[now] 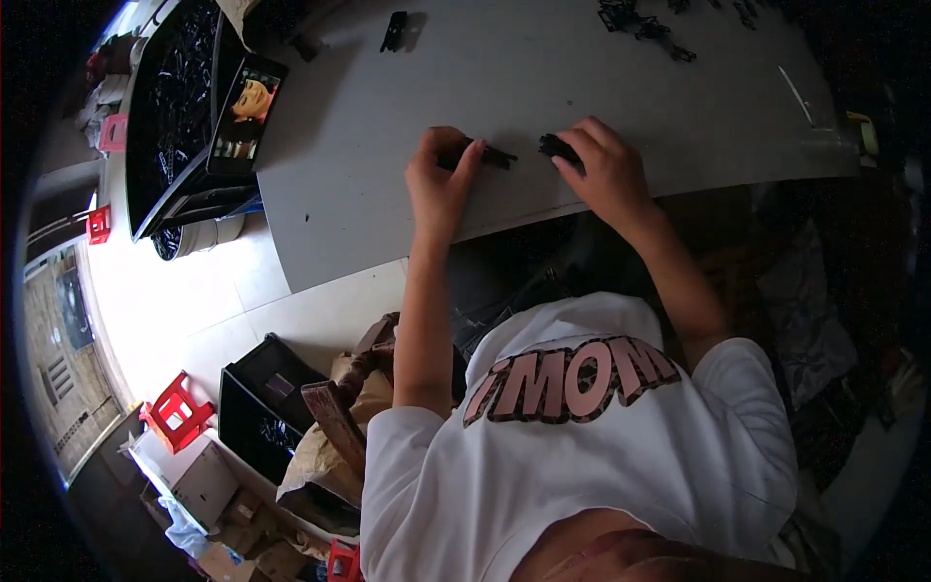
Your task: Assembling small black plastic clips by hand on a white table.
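Grey table (407, 126) wide, bare around hands; black tray (179, 97) and phone (247, 112) far left; loose black parts (645, 27) at far edge. Left hand (441, 184) pinches small black piece (490, 153); right hand (606, 170) curled over second black piece (558, 147), both near front edge

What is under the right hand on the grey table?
A small black part pokes out from under the right hand on the grey table. The rest is covered by fingers.

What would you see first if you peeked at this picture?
Two hands at the near edge of a grey table: the left hand pinches a small black part, and the right hand covers another black piece. To the left, a phone with a bright screen leans on a dark tray.
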Motion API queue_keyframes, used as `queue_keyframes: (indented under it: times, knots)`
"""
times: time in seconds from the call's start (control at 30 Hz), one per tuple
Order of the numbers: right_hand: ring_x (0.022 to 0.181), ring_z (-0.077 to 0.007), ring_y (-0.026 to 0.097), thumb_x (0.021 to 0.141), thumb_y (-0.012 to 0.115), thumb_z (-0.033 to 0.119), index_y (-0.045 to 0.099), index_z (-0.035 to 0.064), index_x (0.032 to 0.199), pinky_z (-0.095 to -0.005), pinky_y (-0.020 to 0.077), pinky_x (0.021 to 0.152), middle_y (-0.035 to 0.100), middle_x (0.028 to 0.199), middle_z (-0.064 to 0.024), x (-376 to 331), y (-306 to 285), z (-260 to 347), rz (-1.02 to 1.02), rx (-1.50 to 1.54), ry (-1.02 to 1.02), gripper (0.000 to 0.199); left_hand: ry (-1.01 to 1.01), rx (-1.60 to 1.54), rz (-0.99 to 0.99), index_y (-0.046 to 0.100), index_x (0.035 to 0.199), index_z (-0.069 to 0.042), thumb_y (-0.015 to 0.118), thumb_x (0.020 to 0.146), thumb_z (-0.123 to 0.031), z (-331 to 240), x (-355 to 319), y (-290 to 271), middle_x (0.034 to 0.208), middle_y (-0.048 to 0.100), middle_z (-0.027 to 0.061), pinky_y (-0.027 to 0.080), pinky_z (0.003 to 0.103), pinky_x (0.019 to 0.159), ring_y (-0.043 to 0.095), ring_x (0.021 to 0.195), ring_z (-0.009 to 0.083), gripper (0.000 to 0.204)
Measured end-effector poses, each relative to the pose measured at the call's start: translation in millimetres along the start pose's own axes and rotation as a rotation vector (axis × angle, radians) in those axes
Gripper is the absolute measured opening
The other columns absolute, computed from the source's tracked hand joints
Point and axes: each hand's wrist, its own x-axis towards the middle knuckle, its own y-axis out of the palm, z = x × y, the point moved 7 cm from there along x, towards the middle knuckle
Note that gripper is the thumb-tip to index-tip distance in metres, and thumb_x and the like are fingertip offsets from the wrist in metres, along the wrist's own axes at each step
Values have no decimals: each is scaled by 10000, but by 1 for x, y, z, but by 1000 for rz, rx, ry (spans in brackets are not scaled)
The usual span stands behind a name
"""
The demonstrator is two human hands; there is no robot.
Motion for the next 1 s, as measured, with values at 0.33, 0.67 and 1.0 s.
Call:
queue_keyframes:
  times: [0.33, 0.67, 1.0]
  knots:
    - [810, -319, 602, 708, 693, 61, 585, 12, 952, -374, 501, 697, 571, 927, -126, 6, 20, 18, 19, 231, 22, 271, 65, 173, 34, 678, 906, 2, 666, 836, -132, -11, -4, 9, 741, 677, 90, 487, 263, 598, 612, 645, 103, 152]
    - [848, -317, 586, 691, 687, 17, 591, -6, 950, -383, 494, 719, 557, 944, -123, 18, 28, 43, 97, 85, -52, 277, 179, 269, 96, 671, 950, -12, 677, 810, -110, -22, -9, 15, 809, 682, 107, 502, 277, 668, 632, 720, 118, 172]
    - [646, -33, 448, 793, 715, 108, 557, 6, 792, -215, 385, 559, 515, 673, 18, -8, 45, 7, 346, 809, 274, 187, 106, -124, 385, 605, 1002, 26, 651, 814, -48, -13, -20, 19, 962, 628, 69, 457, 265, 801, 575, 894, 148, 207]
